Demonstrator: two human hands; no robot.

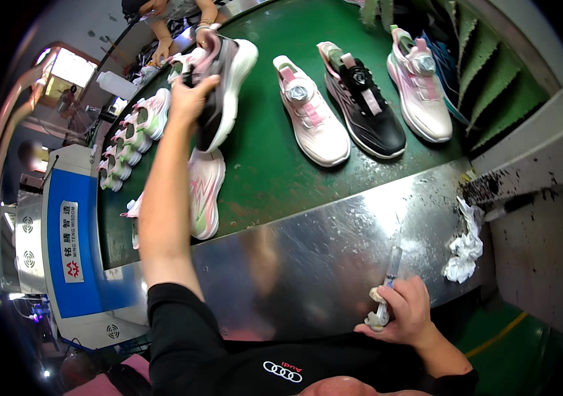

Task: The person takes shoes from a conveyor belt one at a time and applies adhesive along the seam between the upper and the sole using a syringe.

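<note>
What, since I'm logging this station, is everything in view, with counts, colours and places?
Held shoe: 1, black and white, in left hand
White dial shoes: 2, white-pink, right on green surface
Black dial shoe: 1, black-pink, between those two
Left-side shoes: several, overlapping, white-pink-green, surface's left
Teal item: unclear count, upper right
Ridged sheets: several, green, upper right
Green surface: 1, green, centre
Metal ledge: 1, silver, near side
Tube-like tool: 1, clear, in right hand
Crumpled wipe: unclear count, white, ledge's right end
Bottle: 1, white, far left
Machine: 1, blue-white, left
Co-worker: 1, top left
Left hand: 1, on shoe
Right hand: 1, over ledge
</note>
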